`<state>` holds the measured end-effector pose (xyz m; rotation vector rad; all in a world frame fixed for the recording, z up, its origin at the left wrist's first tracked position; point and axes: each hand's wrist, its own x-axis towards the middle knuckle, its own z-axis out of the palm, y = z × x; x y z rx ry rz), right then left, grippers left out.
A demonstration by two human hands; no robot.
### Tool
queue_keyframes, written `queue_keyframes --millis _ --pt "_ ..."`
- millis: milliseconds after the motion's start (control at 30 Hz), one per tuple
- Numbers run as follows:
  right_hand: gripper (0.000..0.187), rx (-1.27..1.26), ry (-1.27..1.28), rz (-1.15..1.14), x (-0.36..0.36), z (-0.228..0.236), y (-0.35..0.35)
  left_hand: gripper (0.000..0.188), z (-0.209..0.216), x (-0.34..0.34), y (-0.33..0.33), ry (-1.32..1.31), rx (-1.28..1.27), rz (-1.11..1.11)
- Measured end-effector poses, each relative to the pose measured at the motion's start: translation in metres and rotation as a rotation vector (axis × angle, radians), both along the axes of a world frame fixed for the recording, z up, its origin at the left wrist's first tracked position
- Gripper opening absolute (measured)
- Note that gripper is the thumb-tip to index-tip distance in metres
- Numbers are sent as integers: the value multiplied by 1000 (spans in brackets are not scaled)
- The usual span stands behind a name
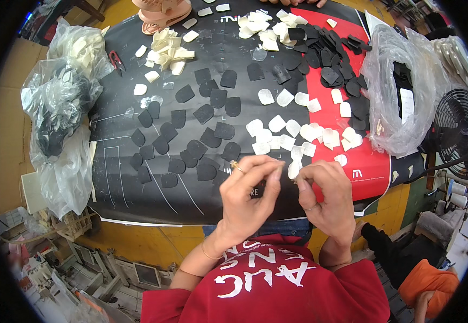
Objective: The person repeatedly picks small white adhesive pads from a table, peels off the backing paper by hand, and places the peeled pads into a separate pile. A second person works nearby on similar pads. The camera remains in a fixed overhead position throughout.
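I'm looking into a workshop: cut pieces (pixel 204 113) strewn across the bench (pixel 113 185), red snips (pixel 116 62), stuffed plastic bags (pixel 61 177), a fan (pixel 456 132).

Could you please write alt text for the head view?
A person's bare left grip and right grip, both curled, hover by the near edge of a black-and-red mat; whether they hold anything is unclear. Beyond them lie scattered black pieces and cream-white pieces, flat and round-ended, between clear plastic bags, with a black fan at right.
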<state>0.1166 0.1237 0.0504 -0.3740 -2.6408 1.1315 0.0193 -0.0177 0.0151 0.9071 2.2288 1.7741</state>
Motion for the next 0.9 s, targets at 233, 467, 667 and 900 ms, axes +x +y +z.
queue_keyframes --millis 233,467,667,900 --pt "11 4 21 -29 3 2 5 17 7 -11 -6 -14 -4 -117" --pt "9 -19 35 -7 -1 0 0 14 8 -1 -1 -119 11 -160" --pt "9 -63 13 7 1 3 1 11 4 -4 -3 -54 -19 -73" --pt "12 -9 -8 -95 5 6 10 9 -1 -16 -8 -9 15 91"
